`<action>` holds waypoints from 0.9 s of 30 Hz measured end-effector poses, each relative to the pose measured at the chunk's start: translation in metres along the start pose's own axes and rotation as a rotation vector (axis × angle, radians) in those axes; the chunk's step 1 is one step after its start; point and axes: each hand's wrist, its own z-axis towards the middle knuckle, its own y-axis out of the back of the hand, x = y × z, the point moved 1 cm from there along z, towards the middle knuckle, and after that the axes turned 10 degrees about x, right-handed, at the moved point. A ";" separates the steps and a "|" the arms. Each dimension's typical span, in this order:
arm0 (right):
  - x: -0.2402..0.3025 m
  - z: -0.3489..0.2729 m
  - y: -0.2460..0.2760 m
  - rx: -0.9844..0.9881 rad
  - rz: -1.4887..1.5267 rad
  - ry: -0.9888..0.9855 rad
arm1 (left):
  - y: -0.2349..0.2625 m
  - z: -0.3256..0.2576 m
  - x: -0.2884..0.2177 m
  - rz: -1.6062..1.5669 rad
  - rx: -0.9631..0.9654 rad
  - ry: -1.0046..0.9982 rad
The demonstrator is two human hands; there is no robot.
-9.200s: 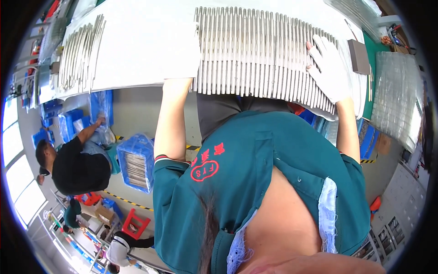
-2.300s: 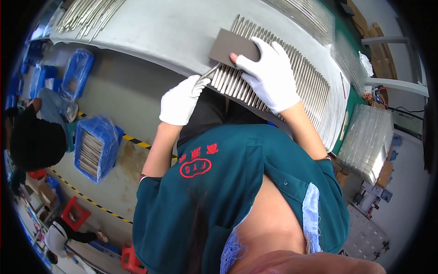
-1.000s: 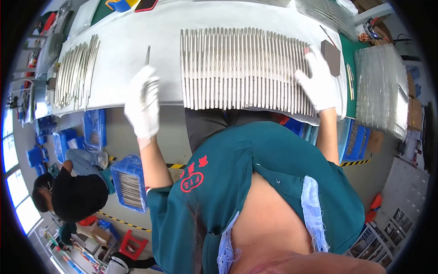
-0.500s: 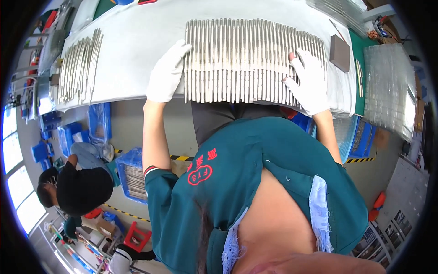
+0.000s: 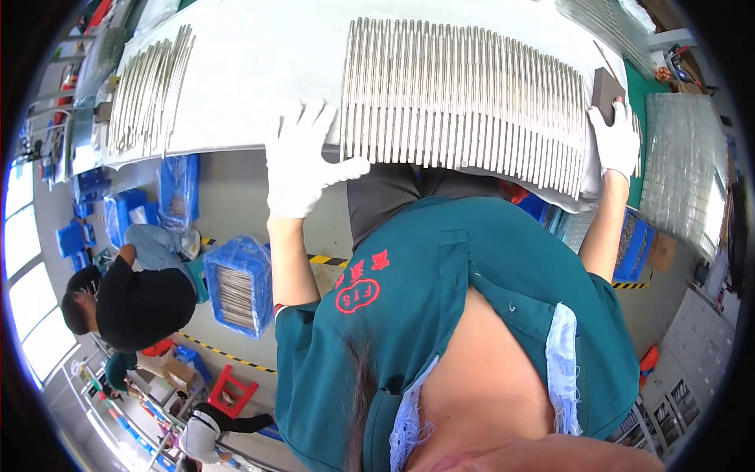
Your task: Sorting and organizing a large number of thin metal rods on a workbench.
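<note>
A long row of thin silvery metal rods (image 5: 464, 98) lies side by side on the white-covered table in front of me. My left hand (image 5: 303, 161), in a white glove, is open with fingers spread at the row's left end. Its thumb reaches toward the near ends of the leftmost rods; whether it touches them I cannot tell. Past the right end of the row, my gloved right hand (image 5: 616, 138) grips the near end of a dark grey-brown rectangular block (image 5: 607, 88). Thumb and fingers lie on either side of the block, and one fingertip shows bare.
A looser bunch of rods (image 5: 149, 94) lies at the table's left. A stack of clear plastic trays (image 5: 683, 169) stands at the right. On the floor, a blue-lined crate (image 5: 238, 287) holds more rods. A person in black (image 5: 149, 303) sits at the left.
My right hand has left the rods and moved right onto the block. My left hand has shifted back toward me and spread its fingers. The view has shifted slightly.
</note>
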 end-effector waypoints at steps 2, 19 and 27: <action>0.002 0.003 -0.002 0.076 -0.022 -0.115 | -0.003 0.003 -0.004 -0.028 -0.007 -0.031; 0.101 -0.040 0.041 -0.005 0.218 0.552 | -0.022 0.022 -0.035 0.050 -0.021 -0.262; 0.119 -0.044 0.044 0.259 0.191 0.357 | -0.025 0.025 -0.038 0.025 -0.026 -0.269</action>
